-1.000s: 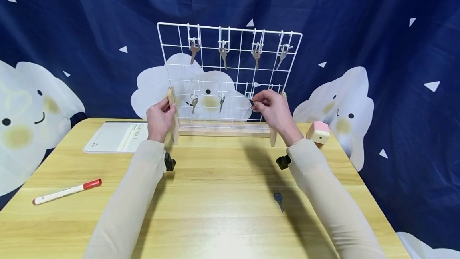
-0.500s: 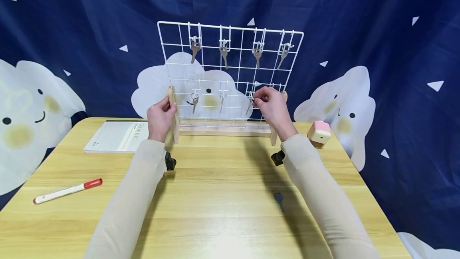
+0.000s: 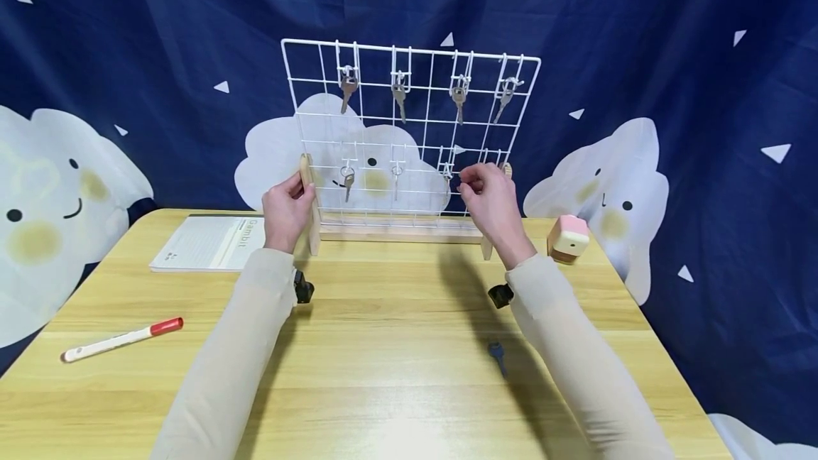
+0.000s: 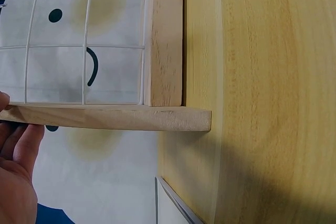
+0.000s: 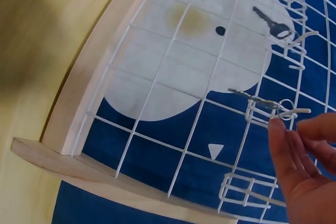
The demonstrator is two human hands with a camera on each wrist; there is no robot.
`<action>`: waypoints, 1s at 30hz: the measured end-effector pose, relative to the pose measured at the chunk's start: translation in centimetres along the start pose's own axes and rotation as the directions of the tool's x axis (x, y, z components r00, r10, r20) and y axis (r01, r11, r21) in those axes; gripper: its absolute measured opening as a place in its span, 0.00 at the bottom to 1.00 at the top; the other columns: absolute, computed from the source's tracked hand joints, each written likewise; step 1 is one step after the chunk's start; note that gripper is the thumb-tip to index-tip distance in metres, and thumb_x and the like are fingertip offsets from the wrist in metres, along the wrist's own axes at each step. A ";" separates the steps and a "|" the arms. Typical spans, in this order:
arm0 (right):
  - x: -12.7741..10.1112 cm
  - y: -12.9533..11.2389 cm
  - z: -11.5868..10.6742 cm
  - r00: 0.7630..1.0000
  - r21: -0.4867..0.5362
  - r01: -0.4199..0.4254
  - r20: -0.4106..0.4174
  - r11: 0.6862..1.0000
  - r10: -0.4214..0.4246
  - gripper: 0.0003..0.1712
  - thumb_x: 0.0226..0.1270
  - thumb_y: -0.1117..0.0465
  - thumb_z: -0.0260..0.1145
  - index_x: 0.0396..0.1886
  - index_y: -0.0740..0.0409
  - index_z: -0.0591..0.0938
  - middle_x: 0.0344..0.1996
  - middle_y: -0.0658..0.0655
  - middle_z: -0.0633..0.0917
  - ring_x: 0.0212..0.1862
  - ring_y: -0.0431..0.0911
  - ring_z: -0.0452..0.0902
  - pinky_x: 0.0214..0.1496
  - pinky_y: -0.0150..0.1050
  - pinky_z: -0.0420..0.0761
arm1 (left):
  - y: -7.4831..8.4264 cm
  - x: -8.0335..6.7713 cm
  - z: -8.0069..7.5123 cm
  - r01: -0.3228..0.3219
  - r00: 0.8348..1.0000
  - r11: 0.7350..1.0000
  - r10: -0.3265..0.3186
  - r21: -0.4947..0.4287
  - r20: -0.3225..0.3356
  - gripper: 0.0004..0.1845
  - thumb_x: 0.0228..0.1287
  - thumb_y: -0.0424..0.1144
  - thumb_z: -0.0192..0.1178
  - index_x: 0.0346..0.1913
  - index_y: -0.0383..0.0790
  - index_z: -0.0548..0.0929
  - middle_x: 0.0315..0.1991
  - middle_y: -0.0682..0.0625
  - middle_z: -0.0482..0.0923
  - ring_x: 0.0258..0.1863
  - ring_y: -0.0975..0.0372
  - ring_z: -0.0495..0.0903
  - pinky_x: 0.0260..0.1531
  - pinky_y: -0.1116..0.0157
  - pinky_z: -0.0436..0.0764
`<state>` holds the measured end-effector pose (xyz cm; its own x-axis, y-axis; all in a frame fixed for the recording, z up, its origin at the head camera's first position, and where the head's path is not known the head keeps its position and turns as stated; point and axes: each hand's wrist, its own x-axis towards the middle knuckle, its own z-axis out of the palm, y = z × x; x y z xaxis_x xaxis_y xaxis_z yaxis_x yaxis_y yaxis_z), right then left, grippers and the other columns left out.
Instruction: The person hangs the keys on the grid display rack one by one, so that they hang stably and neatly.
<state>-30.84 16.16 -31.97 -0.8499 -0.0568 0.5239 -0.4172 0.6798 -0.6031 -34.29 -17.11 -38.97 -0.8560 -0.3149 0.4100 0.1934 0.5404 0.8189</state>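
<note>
White wire grid rack (image 3: 409, 133): left hand (image 3: 285, 210) grips its wooden side post. Left wrist: fingers against the post. Right wrist: right hand (image 5: 302, 169) apparently pinching a key (image 5: 262, 100) at a hook; next, seat its ring.

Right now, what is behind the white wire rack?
Behind the white wire rack hangs a dark blue backdrop with a smiling white cloud showing through the wires. The right hand hides part of it.
</note>
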 end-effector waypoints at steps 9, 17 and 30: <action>-2.1 0.7 -0.6 0.996 0.062 -0.018 0.088 0.998 0.012 0.07 0.63 0.69 0.65 0.40 0.63 0.84 0.37 0.56 0.82 0.37 0.47 0.80 0.42 0.39 0.80 | -0.3 0.0 -0.1 -0.007 1.000 1.000 0.007 -0.007 -0.004 0.21 0.68 0.36 0.60 0.62 0.35 0.77 0.55 0.39 0.79 0.54 0.54 0.80 0.53 0.62 0.80; -4.6 1.1 -1.6 0.976 0.047 -0.056 0.212 0.997 0.045 0.07 0.66 0.66 0.65 0.41 0.62 0.84 0.36 0.55 0.83 0.37 0.47 0.80 0.41 0.41 0.81 | -0.2 0.0 0.1 0.009 1.000 1.000 -0.009 -0.007 0.015 0.21 0.68 0.36 0.60 0.63 0.36 0.77 0.55 0.39 0.79 0.55 0.54 0.80 0.53 0.62 0.80; -9.2 2.6 -3.3 0.867 0.006 -0.016 0.499 1.000 0.010 0.06 0.68 0.66 0.65 0.42 0.60 0.84 0.37 0.52 0.84 0.39 0.45 0.81 0.43 0.42 0.83 | -0.1 0.2 -0.1 0.001 1.000 1.000 -0.001 -0.013 0.004 0.21 0.68 0.37 0.60 0.62 0.36 0.78 0.55 0.39 0.79 0.54 0.54 0.80 0.53 0.63 0.80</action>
<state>-23.02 20.84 -36.33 -0.9014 -0.4068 0.1480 -0.4060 0.6759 -0.6150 -34.42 -17.32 -38.87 -0.8584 -0.3121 0.4072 0.1985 0.5298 0.8246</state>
